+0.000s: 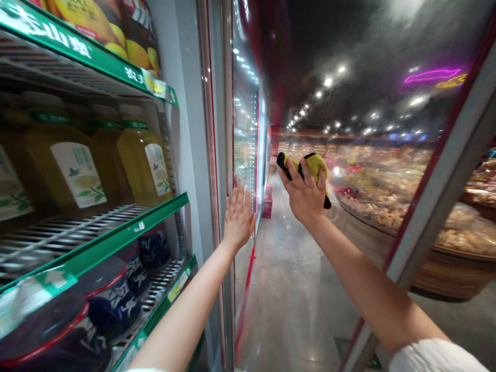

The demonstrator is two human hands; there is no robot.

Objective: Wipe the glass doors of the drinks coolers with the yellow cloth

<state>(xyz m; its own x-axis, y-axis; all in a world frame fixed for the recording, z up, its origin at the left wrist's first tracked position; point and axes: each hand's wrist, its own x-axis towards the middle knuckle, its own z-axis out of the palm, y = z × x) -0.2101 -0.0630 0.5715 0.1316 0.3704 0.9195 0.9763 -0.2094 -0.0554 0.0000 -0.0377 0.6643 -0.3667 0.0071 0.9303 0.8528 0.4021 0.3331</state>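
Observation:
My right hand (308,194) is spread over a yellow and black cloth (318,164) and presses it toward the clear pane of the open glass door. My left hand (239,217) is held up flat with its fingers stretched, near the door's hinge-side frame (228,129), and holds nothing. Whether its palm touches the glass, I cannot tell. The door's silver and red outer frame (424,201) slants down past my right forearm.
Left of the door, fridge shelves with green edge strips (132,232) hold bottles of yellow drink (141,155) and dark round tubs (106,289). Through the glass show a grey shop floor (289,299), a wood-sided bin (445,268) of packaged goods and another lit glass front (246,113).

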